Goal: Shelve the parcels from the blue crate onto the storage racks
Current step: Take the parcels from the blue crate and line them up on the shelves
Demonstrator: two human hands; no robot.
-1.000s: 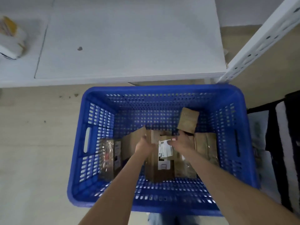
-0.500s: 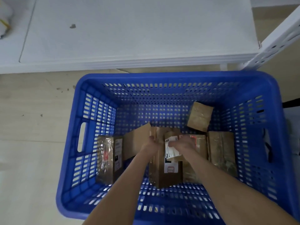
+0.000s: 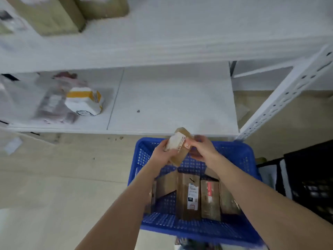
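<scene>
Head camera looks down on two bare hands meeting above the far rim of the crate. The left hand point(image 3: 161, 153) curls its fingers round one end of a small brown parcel point(image 3: 180, 153), thumb by its white label. The right hand point(image 3: 202, 148) grips the other side with bent fingers. The parcel is tilted, lifted clear of the blue crate point(image 3: 232, 148) and just short of the lower shelf point(image 3: 171, 98).

The step in hand looks like carrying it to the rack. I would move it forward with both hands on it, set it flat on the bare board to the right of the white and yellow packet point(image 3: 84, 102), label up, then let go.

Blur smears the right fingertips, so their exact hold is unclear, and the label's print cannot be read. The forearms cover part of the crate: several upright parcels point(image 3: 191, 195) show, but no sure count. The clear bags point(image 3: 50, 103) are hazy, and the cardboard boxes point(image 3: 54, 17) above are cut off at the top.
</scene>
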